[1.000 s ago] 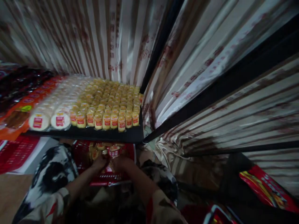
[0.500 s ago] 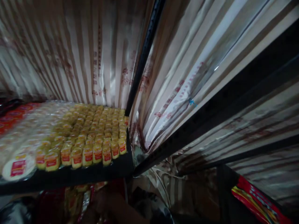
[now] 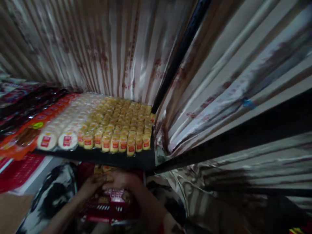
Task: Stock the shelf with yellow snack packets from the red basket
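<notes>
Both hands are low in the head view, close together over a dark red crate with wrapped yellow snacks inside. My left hand reaches in from the lower left, its fingers curled by the yellow packets. Beside it, my right hand bends inward with its fingers closed. Dimness and blur hide what lies inside either grip. Just above the hands, a dark shelf carries tight rows of small wrapped yellow cakes with red labels.
Left of the cakes lie round white packets, orange bags and dark packets. Black metal posts and a slanting beam frame the shelf. Pleated striped sheeting hangs behind. A red printed box sits at lower left.
The view has swung left and down, so the shelf goods appear further right and higher. Both hands and the red crate have come into clearer view; earlier only a dim arm showed.
</notes>
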